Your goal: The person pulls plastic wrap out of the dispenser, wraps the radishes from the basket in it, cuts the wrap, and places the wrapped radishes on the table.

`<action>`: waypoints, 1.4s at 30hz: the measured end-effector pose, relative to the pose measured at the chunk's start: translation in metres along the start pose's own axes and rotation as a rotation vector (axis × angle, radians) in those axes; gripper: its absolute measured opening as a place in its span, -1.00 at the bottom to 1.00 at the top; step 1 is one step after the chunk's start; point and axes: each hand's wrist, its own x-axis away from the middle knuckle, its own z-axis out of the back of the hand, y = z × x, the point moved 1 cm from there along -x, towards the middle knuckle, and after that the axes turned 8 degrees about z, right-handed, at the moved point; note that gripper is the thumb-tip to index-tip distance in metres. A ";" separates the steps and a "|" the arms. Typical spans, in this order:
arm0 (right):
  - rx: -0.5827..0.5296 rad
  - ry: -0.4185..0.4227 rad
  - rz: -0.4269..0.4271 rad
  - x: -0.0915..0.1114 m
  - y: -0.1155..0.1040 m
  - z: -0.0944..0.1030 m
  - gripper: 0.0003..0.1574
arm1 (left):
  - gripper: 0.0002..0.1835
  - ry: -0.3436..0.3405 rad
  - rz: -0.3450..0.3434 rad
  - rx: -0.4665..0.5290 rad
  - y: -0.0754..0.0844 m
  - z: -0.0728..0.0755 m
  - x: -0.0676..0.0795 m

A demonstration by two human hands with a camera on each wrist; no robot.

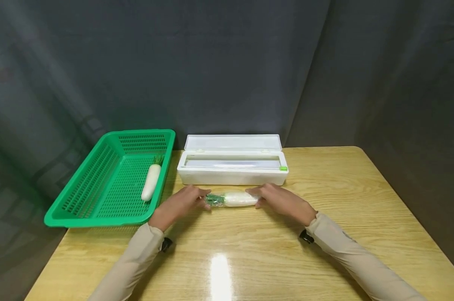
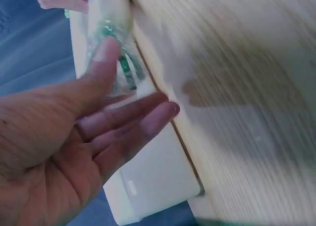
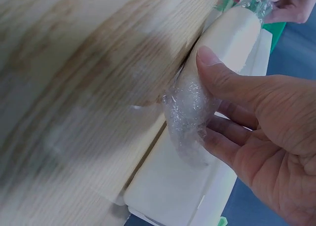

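A white daikon radish (image 1: 239,199) with cut green leaf stems lies lengthwise on the table, wrapped in clear plastic film. My right hand (image 1: 281,202) grips its root end; in the right wrist view the thumb (image 3: 210,58) lies along one side, fingers on the other, with crumpled film (image 3: 187,122) bunched beside them. My left hand (image 1: 185,205) is at the leafy end. In the left wrist view its thumb (image 2: 106,53) overlaps the film round the stems, while the other fingers reach out loosely, apart from the thumb.
Just behind the radish stands a white film dispenser box (image 1: 232,177), lid up, a roll (image 1: 232,163) inside and a green slider (image 1: 283,168) at its right. A green basket (image 1: 110,221) at left holds another daikon (image 1: 150,182). A dark curtain (image 1: 227,75) hangs behind the table.
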 end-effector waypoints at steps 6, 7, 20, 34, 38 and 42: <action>0.021 0.002 -0.011 0.000 0.000 0.000 -0.42 | -0.84 0.061 -0.103 0.027 0.001 -0.002 -0.001; 0.028 0.003 -0.010 0.000 0.001 -0.001 -0.41 | -0.81 0.080 -0.108 0.038 0.000 -0.003 -0.001; 0.049 -0.014 -0.021 -0.001 -0.002 0.002 -0.37 | -0.87 0.225 -0.075 -0.041 0.005 -0.009 -0.002; 0.065 -0.028 -0.031 -0.004 0.000 0.001 -0.38 | -0.80 0.215 -0.083 -0.367 0.019 -0.043 -0.025; 0.078 -0.035 -0.041 -0.004 -0.001 0.002 -0.40 | -0.78 0.212 -0.085 -0.371 0.018 -0.047 -0.031; 0.092 -0.045 -0.037 -0.004 -0.003 0.004 -0.43 | -0.78 0.187 -0.081 -0.374 0.017 -0.047 -0.032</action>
